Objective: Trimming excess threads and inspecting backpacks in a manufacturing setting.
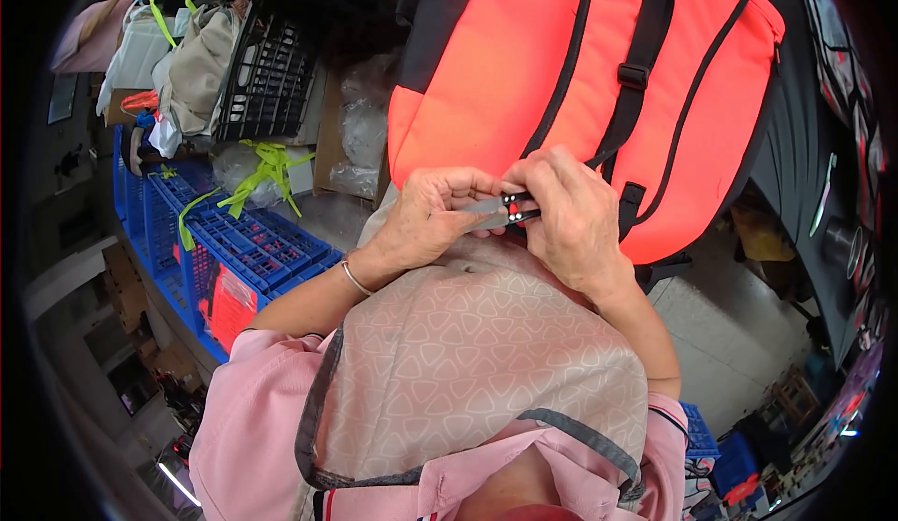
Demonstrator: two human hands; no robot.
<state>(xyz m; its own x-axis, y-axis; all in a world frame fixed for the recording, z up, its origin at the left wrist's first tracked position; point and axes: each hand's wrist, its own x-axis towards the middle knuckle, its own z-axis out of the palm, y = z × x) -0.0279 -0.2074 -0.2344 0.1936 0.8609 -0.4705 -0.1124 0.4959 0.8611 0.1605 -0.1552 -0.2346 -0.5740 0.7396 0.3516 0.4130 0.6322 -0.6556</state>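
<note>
In front of my chest, my right hand (575, 226) is closed round the black handles of a small pair of thread snips (514, 209). Its grey blades point left, with red and white spots near the pivot. My left hand (426, 217) is curled in from the other side, its thumb and fingers closed about the blades. Both hands meet at the lower edge of a bright coral-orange backpack (486, 81) with black trim. A black strap with a buckle (633, 76) runs down its face to just beside my right fingers.
Blue plastic crates (253, 250) stand at the left with neon-yellow strips (267, 175) draped over them. Behind are a black basket (271, 77), beige cloth (198, 67) and a cardboard box (330, 137) with clear plastic bags. A dark-covered surface (795, 175) slopes along the right. My patterned apron (486, 362) covers my lap.
</note>
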